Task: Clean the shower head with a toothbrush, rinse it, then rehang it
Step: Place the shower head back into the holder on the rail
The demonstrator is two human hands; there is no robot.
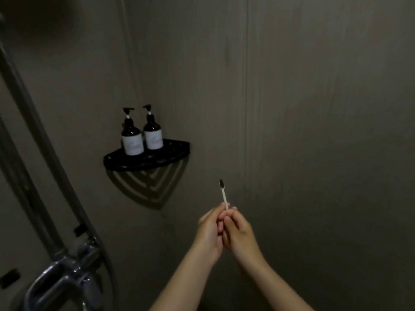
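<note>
A toothbrush [223, 193] with a pale handle and dark bristles points upward in front of the grey wall. Both hands grip its lower handle: my left hand [210, 230] and my right hand [238, 232] press together around it at centre frame. The shower head itself is not in view. A grey shower hose [51, 153] and the riser pipe [20, 182] run down the left side to the chrome mixer valve [67, 274] at lower left.
A black corner shelf [170, 153] is fixed where the two walls meet, holding two dark pump bottles [132, 140] with white labels. Dark grey wall panels fill the rest of the view. The room is dimly lit.
</note>
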